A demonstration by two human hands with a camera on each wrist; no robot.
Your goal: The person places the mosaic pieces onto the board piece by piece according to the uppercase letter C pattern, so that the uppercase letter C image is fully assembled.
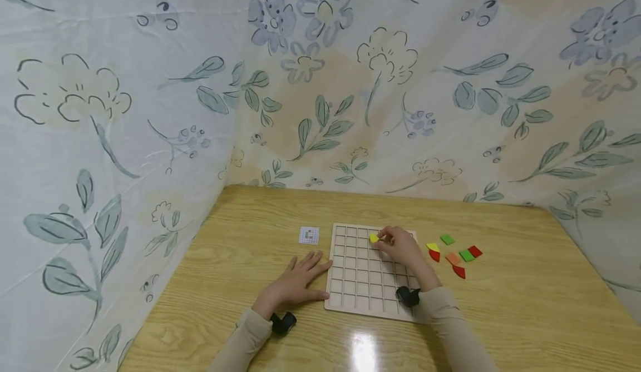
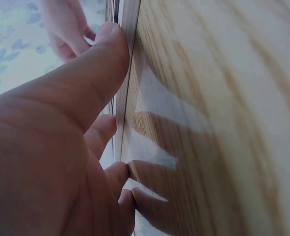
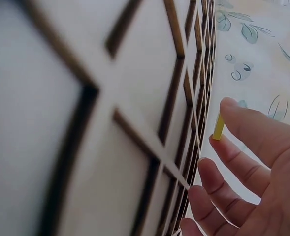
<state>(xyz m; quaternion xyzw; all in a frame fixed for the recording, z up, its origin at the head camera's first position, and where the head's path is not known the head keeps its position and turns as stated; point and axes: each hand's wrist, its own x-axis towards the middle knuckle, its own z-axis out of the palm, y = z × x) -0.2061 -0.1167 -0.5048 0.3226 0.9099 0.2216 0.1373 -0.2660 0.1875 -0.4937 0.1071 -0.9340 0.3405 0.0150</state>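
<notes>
A pale wooden grid board (image 1: 349, 272) with square recesses lies flat on the table. Over its far part, my right hand (image 1: 399, 245) pinches a small yellow tile (image 1: 374, 238) between thumb and forefinger. The right wrist view shows the yellow tile (image 3: 218, 127) edge-on at the fingertips, close over the board's grid (image 3: 135, 128). My left hand (image 1: 299, 280) rests with fingers spread at the board's left edge. In the left wrist view its thumb (image 2: 98, 69) lies against the board's side (image 2: 128, 64), with the other fingers down on the table.
Right of the board lie loose tiles: a yellow one (image 1: 433, 247), green ones (image 1: 447, 239), red ones (image 1: 459, 271) and an orange one (image 1: 453, 258). A small printed pattern card (image 1: 309, 235) sits left of the board. Floral cloth (image 1: 320, 110) hangs behind the wooden table (image 1: 240, 233).
</notes>
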